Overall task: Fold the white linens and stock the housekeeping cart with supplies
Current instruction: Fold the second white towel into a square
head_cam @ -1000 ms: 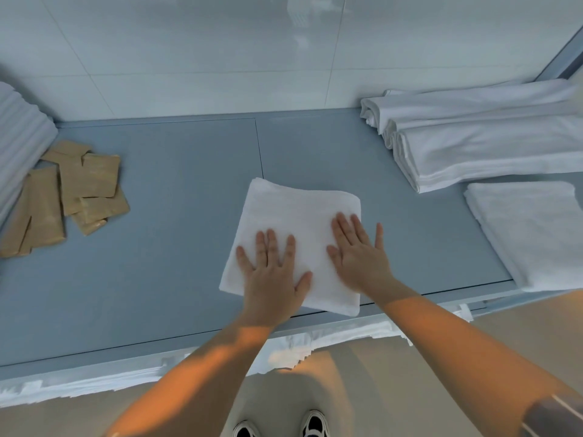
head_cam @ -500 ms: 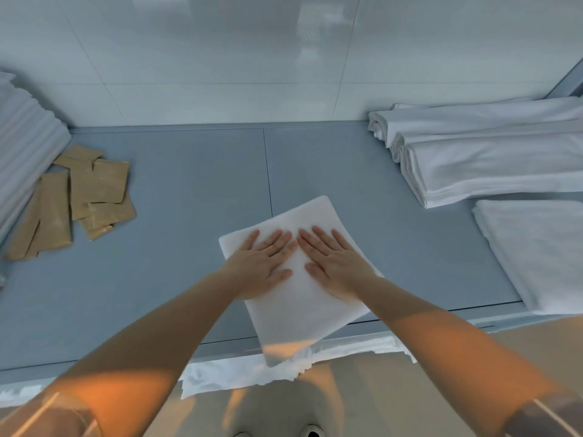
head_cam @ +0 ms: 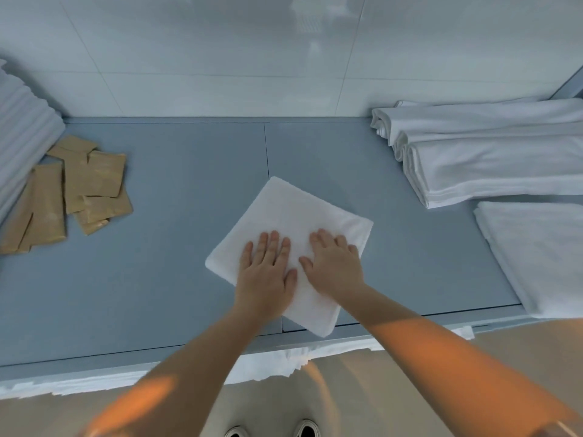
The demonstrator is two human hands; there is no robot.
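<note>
A: What's lying where?
B: Packets (head_cam: 67, 197) are sitting far left; the towel (head_cam: 296, 228) is lying mid-table (head_cam: 176, 184), a corner overhanging the near edge.
A: Hands?
B: Left hand (head_cam: 266, 272) and right hand (head_cam: 336, 266) are pressing flat, fingers spread, on its near half

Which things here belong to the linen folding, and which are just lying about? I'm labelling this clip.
In the job:
- small folded towel, pressed flat by left hand and right hand
- folded linens stacked at right
- flat white cloth at the right edge

Lying about:
- tan sachets at left
- ribbed white stack, far left
</note>
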